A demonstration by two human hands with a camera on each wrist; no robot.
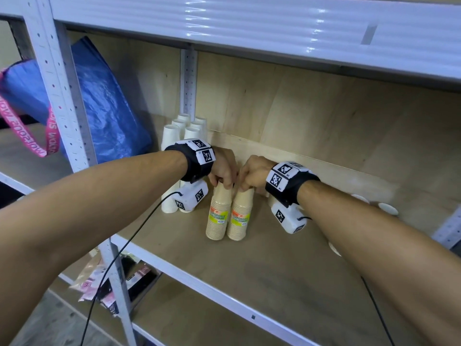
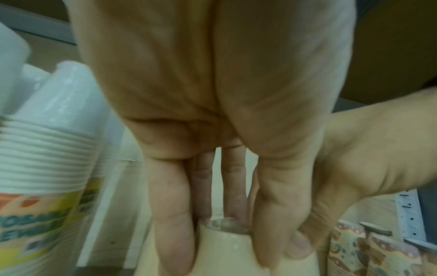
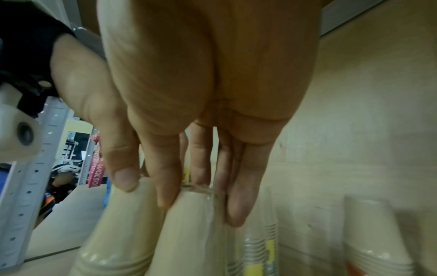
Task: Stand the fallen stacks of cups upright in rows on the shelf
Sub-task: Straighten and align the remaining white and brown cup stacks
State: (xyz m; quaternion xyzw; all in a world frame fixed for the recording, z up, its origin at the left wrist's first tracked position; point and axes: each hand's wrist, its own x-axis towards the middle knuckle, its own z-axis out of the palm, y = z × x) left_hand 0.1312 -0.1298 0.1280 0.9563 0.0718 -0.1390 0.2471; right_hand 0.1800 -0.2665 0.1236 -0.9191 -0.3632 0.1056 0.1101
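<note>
Head view shows the shelf (image 1: 287, 265) under both arms, white cup stacks (image 1: 174, 146) upright beyond the left wrist. Directly beneath the hands stand two tan cup stacks (image 1: 227, 216), touching, long axes vertical. Left hand (image 1: 223, 168) pinches the left stack's top; right hand (image 1: 254, 173) pinches the right one's. Fallen cups (image 1: 386, 208) lie beyond the right forearm, nearer that hand, probably next.
</note>
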